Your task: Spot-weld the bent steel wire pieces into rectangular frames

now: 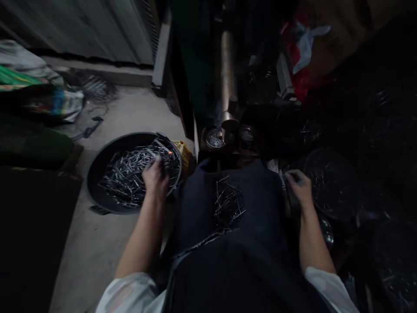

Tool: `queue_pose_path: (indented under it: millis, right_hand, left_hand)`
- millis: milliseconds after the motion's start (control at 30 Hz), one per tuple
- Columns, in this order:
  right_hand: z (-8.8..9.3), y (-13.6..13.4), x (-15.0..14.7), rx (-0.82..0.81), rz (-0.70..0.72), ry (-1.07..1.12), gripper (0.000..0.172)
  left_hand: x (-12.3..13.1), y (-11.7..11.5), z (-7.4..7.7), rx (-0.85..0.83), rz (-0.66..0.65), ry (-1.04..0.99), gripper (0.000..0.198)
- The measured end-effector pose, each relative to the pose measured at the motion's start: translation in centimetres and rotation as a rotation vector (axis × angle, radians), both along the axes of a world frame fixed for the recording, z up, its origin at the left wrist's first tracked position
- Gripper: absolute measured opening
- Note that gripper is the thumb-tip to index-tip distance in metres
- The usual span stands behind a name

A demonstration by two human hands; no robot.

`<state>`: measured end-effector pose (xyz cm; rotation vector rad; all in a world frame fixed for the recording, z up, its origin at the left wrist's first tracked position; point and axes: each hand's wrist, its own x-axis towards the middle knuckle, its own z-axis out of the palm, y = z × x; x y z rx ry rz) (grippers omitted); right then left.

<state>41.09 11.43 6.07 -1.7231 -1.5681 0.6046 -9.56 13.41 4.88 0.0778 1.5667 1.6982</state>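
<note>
My left hand (157, 174) is over the right side of a wide black basin (91, 171). Its fingers are curled and a little blurred, so what they hold, if anything, cannot be made out. Thin metal rods (127, 178) are heaped in the basin, and one near my fingers has a glowing orange spot. At the right, my right hand (299, 184) has its fingers pinched together beside a pale narrow piece; I cannot make out anything between them. More metal rods (230, 202) lie in a loose pile on the dark apron (260, 208) over my lap.
Ahead stands a machine with a vertical metal shaft (230, 78), above a small round dish (215, 139) of shiny bits. A yellow crate (182, 152) is behind the basin. Dim containers of rods (329, 182) are at the right. Sacks (48, 98) lie at the left.
</note>
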Motion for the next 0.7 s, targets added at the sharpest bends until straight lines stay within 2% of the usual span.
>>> queue_pose_path:
  millis: [67,133,167,233,333,433,500,600,700]
  right_hand:
    - [-1.9,-3.7,5.4,-0.04,-0.209,-0.036,0.038]
    - [-3.2,-7.1,9.8,-0.072,-0.397,-0.093,0.041]
    - [-3.7,-8.6,11.6,-0.084,-0.475,-0.149,0.04]
    - [-3.9,-10.8,14.1,-0.118,-0.593,-0.259,0.037]
    - [-3.3,-12.8,15.9,-0.27,-0.661,-0.418,0.034]
    - [-2.8,-14.6,16.4,-0.456,-0.688,-0.524,0.033]
    - [-3.4,-16.1,16.9,-0.573,-0.708,-0.539,0.028]
    - [-5.5,-18.4,18.0,-0.776,-0.728,-0.514,0.021]
    - [-8.3,-20.3,18.4,-0.885,-0.683,-0.47,0.03]
  left_hand:
    - [-1.3,-0.9,-1.1,-0.067,0.037,-0.003,0.021]
    - [-0.3,-1.5,-1.5,-0.07,-0.07,0.095,0.021]
    - [1.0,-1.7,-1.4,-0.049,-0.189,0.206,0.023]
    - [4.8,-1.8,-1.0,0.012,-0.543,0.529,0.024]
    - [10.9,-1.5,-0.3,0.056,-1.109,1.062,0.016]
    - [14.9,-1.4,-0.2,0.05,-1.454,1.498,0.015]
    - [16.2,-1.6,-0.5,0.081,-1.603,1.661,0.024]
    - [17.5,-1.6,-1.5,0.158,-1.748,1.77,0.033]
    - [18.7,-1.7,-1.9,0.25,-1.864,1.841,0.035]
